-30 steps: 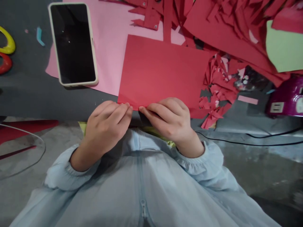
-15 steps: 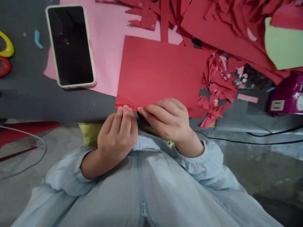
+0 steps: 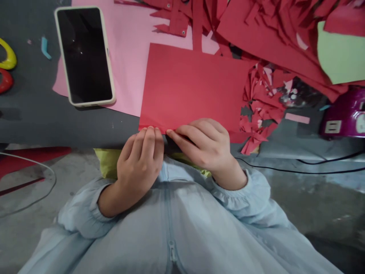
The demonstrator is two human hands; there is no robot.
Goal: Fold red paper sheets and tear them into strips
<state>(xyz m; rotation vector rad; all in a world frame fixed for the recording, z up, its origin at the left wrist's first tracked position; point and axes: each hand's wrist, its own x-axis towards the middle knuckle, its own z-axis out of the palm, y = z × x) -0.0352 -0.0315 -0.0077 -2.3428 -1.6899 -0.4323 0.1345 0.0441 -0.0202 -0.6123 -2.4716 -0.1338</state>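
Note:
A red paper sheet [image 3: 194, 87] lies flat on the dark table [image 3: 37, 118], partly over a pink sheet [image 3: 131, 49]. Both hands meet at its near edge. My left hand [image 3: 141, 156] has its fingers curled together, fingertips pinching the sheet's near edge close to its left corner. My right hand [image 3: 202, 144] is closed too, its fingertips pressing and pinching the same edge just to the right. The edge itself is partly hidden under the fingers.
A phone [image 3: 84, 55] with a dark screen lies on the pink sheet at the left. Red paper scraps [image 3: 261, 110] and a heap of cut red strips [image 3: 273, 30] fill the right. A purple device [image 3: 346, 114] and a black cable [image 3: 299, 167] sit at the right edge; scissor handles [image 3: 7, 68] far left.
My left hand has slid right along the sheet's near edge and turned more upright, closing up beside my right hand. The right hand has stayed in place.

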